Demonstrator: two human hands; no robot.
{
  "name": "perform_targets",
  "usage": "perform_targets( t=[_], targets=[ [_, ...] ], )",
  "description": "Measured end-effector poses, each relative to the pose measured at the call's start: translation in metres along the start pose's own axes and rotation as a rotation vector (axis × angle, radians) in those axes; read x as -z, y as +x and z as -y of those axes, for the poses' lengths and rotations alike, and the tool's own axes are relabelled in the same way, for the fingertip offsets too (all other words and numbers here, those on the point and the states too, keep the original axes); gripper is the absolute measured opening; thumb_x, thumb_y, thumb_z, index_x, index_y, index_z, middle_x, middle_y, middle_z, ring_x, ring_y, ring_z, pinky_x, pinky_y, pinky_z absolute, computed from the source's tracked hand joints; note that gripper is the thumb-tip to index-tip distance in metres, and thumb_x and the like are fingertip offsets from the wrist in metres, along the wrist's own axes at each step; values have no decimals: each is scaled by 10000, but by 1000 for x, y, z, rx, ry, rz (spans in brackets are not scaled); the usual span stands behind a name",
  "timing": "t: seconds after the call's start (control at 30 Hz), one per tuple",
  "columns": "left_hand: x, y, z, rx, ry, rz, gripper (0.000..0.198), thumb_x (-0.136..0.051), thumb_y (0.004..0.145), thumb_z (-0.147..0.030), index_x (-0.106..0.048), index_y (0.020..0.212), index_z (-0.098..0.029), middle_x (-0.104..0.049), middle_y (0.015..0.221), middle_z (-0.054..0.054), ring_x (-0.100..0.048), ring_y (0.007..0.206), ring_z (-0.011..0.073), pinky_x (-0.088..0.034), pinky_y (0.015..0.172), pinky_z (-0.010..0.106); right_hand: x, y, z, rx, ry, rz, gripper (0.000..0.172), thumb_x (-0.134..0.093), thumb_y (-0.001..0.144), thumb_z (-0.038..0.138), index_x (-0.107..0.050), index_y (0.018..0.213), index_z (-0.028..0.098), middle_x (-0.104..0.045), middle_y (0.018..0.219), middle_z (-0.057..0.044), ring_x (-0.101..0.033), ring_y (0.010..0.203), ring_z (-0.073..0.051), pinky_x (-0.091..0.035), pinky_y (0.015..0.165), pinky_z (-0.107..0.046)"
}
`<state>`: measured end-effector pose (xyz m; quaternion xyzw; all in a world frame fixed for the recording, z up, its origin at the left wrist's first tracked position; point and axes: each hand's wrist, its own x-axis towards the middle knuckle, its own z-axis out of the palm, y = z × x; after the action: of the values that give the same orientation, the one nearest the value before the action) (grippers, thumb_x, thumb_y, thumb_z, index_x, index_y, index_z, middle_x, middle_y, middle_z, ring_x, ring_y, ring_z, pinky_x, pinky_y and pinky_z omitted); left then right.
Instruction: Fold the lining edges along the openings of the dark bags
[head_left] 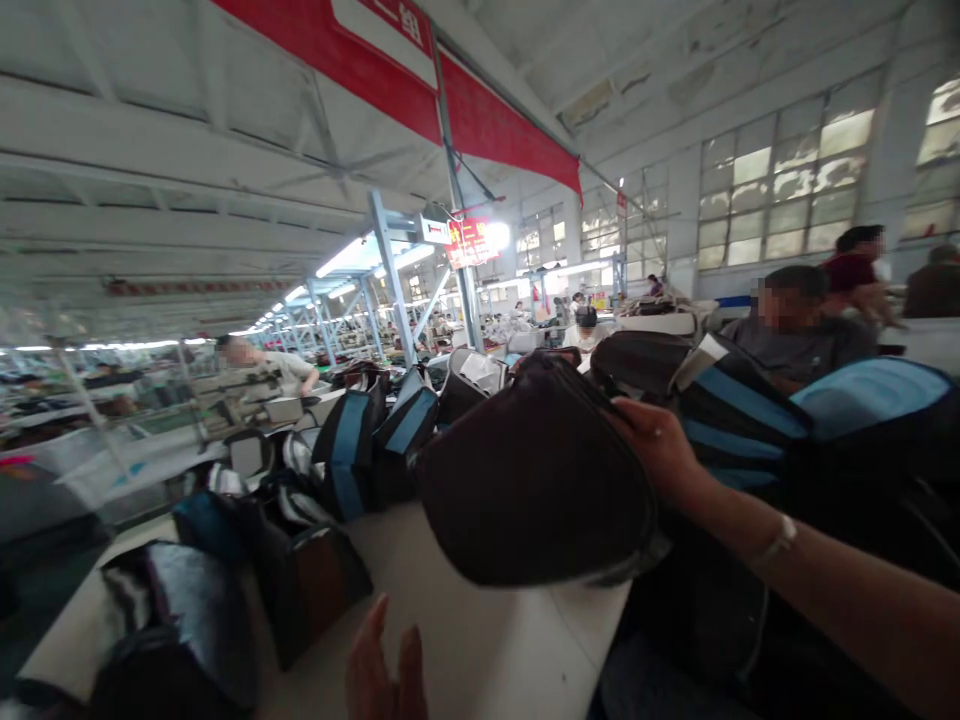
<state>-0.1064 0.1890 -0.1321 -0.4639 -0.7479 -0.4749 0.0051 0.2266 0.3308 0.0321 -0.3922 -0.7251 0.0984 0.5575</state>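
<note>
On the table, several bags lie left of the middle bag.

Reads "二组" on the white panel of the red banner, up left of the post, cut off above. Carries yellow characters on the red lit sign, lower at the post, too blurred to read. Shows illegible marks on the white box, just left of the post.

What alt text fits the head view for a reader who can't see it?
A person's right hand grips the edge of a dark bag over a pale table; the left hand, open, shows at the bottom, off the bag. Blue-striped bags crowd around, with other people beyond and red banners overhead.
</note>
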Motion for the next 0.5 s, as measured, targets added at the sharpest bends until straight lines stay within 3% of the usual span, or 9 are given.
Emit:
perform_targets(
  t=[0.1, 0.17, 0.23, 0.3, 0.37, 0.43, 0.5],
  targets=[
    [46, -14, -52, -314, -106, -128, 560, -429, 945, -514, -394, 1419, -217, -428, 1484, 132, -383, 1401, 299, -341, 1162, 529, -44, -85, -4, -209, 366, 118, 425, -602, 892, 571, -575, 716, 185, -549, 682, -3, -509, 679, -176, -432, 610, -257],
    [69, -22, -79, -483, -83, -23, 503, -461, 954, -459, -412, 1412, -259, -478, 1446, 104, -450, 1346, 268, -404, 1119, 488, -69, -133, 0, -307, 474, 163, 425, -612, 890, 569, -558, 711, 187, -523, 675, 5, -486, 663, -169, -428, 602, -256],
    [81, -27, -92, -577, -56, 143, 445, -492, 957, -408, -451, 1381, -281, -569, 1359, 79, -538, 1256, 235, -470, 1051, 422, -83, -168, 11, -340, 503, 210, 419, -602, 905, 560, -565, 727, 182, -521, 697, 4, -485, 675, -166, -430, 611, -254],
    [86, -31, -98, -580, -78, 251, 379, -528, 951, -381, -508, 1318, -285, -635, 1252, 53, -600, 1155, 208, -505, 977, 363, -85, -190, 26, -326, 502, 245, 410, -574, 933, 540, -590, 748, 174, -542, 738, -5, -504, 705, -169, -436, 644, -255],
    [90, -32, -102, -542, -131, 281, 297, -574, 931, -386, -577, 1207, -274, -660, 1145, 36, -627, 1057, 196, -513, 906, 330, -80, -204, 39, -318, 522, 249, 401, -549, 956, 520, -605, 762, 174, -554, 756, -10, -520, 716, -170, -442, 657, -253],
    [95, -32, -111, -518, -174, 321, 225, -639, 890, -408, -632, 1056, -255, -663, 1029, 25, -625, 971, 195, -500, 853, 318, -74, -216, 48, -336, 555, 216, 393, -543, 963, 512, -606, 764, 180, -560, 758, -11, -532, 707, -169, -451, 636, -246],
    [100, -31, -121, -491, -213, 436, 217, -690, 852, -409, -652, 979, -237, -656, 956, 20, -611, 914, 192, -478, 820, 309, -67, -231, 55, -367, 570, 187, 395, -533, 969, 519, -607, 770, 186, -573, 764, -19, -548, 699, -171, -463, 610, -243]
  ],
)
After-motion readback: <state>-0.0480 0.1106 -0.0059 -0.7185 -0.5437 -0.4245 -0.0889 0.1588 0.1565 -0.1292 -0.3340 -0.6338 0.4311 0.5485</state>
